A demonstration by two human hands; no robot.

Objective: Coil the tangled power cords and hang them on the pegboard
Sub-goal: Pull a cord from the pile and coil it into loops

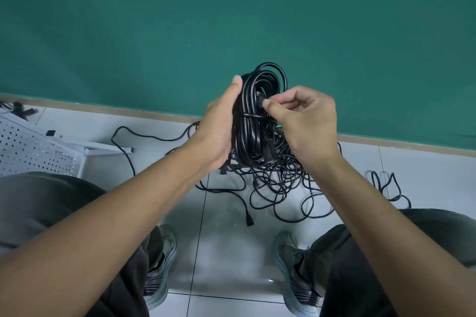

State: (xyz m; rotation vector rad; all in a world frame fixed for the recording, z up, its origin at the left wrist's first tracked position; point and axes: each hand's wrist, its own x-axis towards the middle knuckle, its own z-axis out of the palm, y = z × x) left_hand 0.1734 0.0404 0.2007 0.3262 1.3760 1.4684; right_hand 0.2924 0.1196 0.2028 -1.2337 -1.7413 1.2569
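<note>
Black coil stands upright, gripped in the left hand. The right hand, touching its right side, pinches the plug end for tucking leftward.

Single head-worn wide-angle view, looking steeply down at tiled floor, close to raised forearms; edges probably distorted.

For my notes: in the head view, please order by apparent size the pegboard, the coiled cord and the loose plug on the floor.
1. Pegboard, though cut off at the edge.
2. Coiled cord, nearer the camera, so this ranking is unsure.
3. Loose plug, clearly smallest.
</note>
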